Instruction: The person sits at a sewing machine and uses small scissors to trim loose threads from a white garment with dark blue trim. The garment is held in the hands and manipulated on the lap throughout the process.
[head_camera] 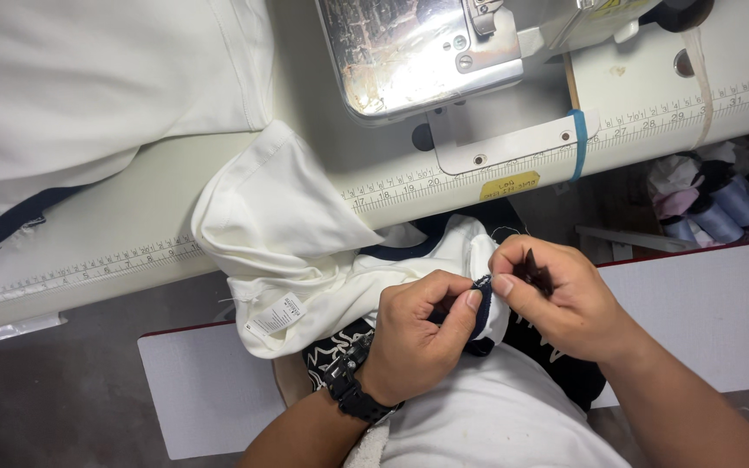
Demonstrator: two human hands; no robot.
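Pinching the navy trim (482,305) between them, left hand (418,334) and right hand (565,299) curl fingertip-to-fingertip.

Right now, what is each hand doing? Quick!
Left hand: closed, pinching the dark blue trim of the white garment.
Right hand: closed, pinching the same trim.

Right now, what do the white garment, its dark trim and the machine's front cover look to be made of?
White garment: soft matte knit, probably cotton; it folds and drapes limply. Dark trim: navy ribbed-looking fabric, pinched between left hand and right hand. Machine cover: bare polished metal, mirror-like reflections and scuffs.
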